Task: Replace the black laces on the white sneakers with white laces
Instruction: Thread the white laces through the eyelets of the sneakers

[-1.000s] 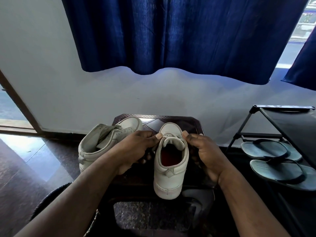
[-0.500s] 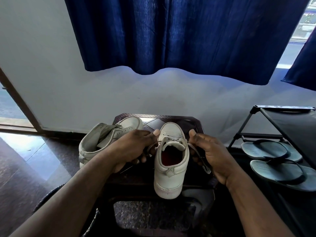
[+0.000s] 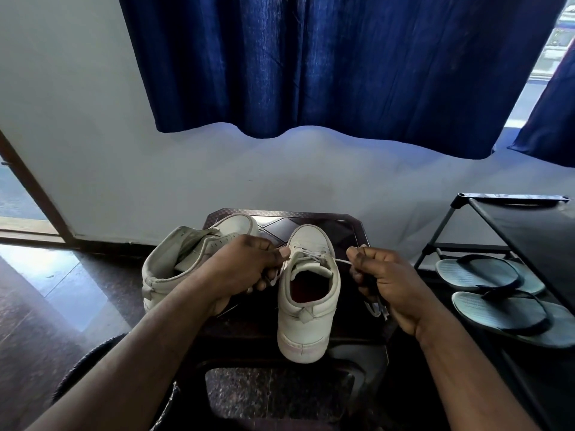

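White sneaker (image 3: 306, 306) is standing upright on the dark desk (image 3: 342, 225), heel facing the camera. White lace (image 3: 340, 261) is running through its top eyelets and stretching out to both sides. Left hand (image 3: 239, 272) is pinching one end between thumb and curled fingers; right hand (image 3: 382, 281) is gripping the other (slack is hanging below the fist). Second sneaker (image 3: 174, 265) is lying tilted just to the left.

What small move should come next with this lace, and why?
Probably draw both ends outward evenly to snug it: the left hand and right hand each pinch an end of the thin white lace, already threaded across the upright white sneaker.
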Demonstrator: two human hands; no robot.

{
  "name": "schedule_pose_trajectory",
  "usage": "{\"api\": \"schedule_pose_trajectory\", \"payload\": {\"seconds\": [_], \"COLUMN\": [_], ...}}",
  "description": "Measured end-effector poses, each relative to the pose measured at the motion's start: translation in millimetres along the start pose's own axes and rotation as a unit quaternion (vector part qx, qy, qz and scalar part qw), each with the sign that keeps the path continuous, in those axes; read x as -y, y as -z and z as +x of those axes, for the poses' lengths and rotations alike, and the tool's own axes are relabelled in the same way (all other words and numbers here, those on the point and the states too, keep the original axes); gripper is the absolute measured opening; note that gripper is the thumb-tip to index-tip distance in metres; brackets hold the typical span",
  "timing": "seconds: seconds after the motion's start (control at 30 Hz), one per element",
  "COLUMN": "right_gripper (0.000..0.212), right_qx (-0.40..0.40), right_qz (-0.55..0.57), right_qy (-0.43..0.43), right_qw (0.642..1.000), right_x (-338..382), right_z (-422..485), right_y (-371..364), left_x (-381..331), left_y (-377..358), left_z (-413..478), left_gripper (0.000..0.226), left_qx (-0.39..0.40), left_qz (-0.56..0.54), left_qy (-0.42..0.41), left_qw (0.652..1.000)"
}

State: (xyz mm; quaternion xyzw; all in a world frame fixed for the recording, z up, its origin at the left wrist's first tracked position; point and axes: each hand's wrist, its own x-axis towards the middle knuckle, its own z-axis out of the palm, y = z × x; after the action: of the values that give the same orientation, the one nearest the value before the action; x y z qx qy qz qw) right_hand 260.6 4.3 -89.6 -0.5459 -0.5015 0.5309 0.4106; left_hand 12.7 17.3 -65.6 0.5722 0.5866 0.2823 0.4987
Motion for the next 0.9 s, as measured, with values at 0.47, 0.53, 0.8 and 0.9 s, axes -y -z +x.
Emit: {"api": "schedule_pose_trajectory", "payload": {"seconds": [0.47, 0.53, 0.8, 0.9], "right_gripper": [0.007, 0.011, 0.013, 0.014], "right_qx": [-0.048, -0.035, -0.042, -0.049], "right_qz": [0.104, 0.064, -0.001, 0.008], "right_qy": [0.118, 0.135, 0.195, 0.225], "right_qw": [0.986, 0.988, 0.98, 0.973], "right_x": [53.2, 78.4, 189.9, 228.6], "right_z": [-21.3, -28.1, -55.3, -69.0], "right_y": [-3.9, -4.8, -1.3, -3.3], "left_x": [-44.3, -62.0, -158.8, -193.0], "left_y": [26.3, 32.1, 55.3, 59.8], "left_z": [-25.0, -29.6, -63.1, -80.0], "left_gripper": [0.01, 0.011, 0.014, 0.016], "left_qx": [-0.025, -0.03, -0.024, -0.023], "left_qz": [-0.231, -0.225, -0.199, -0.216], "left_qy": [-0.101, -0.105, -0.153, -0.186], "left_qw": [0.967, 0.968, 0.968, 0.958]}}
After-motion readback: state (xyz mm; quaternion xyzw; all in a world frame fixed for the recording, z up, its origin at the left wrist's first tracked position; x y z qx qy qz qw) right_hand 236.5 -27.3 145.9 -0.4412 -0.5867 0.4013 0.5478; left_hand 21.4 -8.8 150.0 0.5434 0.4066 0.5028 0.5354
